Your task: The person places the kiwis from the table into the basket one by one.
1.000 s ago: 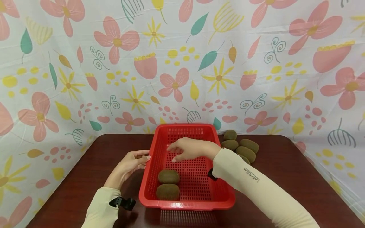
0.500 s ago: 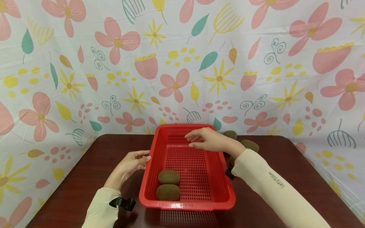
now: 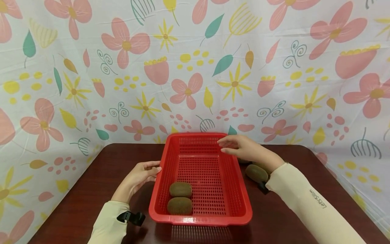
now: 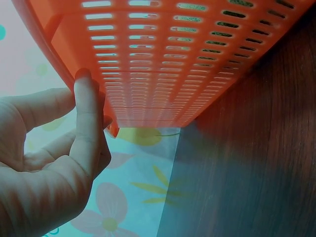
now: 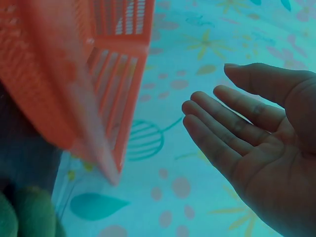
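A red plastic basket (image 3: 223, 189) with slotted walls stands on the table; two brown kiwis, one (image 3: 180, 189) behind the other (image 3: 179, 206), lie in its near left corner. At the left rim, my left hand (image 3: 140, 178) pinches the edge between thumb and fingers, also seen in the left wrist view, where the hand (image 4: 64, 143) is at the basket's outer wall (image 4: 163, 64). My right hand (image 3: 243, 148) hovers over the far right rim. In the right wrist view this hand (image 5: 261, 128) holds nothing, its fingers extended and apart from the basket (image 5: 84, 89).
More kiwis (image 3: 257, 173) lie on the dark wooden table (image 3: 122, 159) right of the basket, partly hidden under my right hand and forearm. Kiwis (image 5: 32, 212) also show at the lower left of the right wrist view. A flower-patterned cloth (image 3: 189, 51) hangs behind the table.
My right hand has moved from over the inside of the basket to the right, out over its right rim towards the kiwis outside. The left hand and the two kiwis in the basket stay put.
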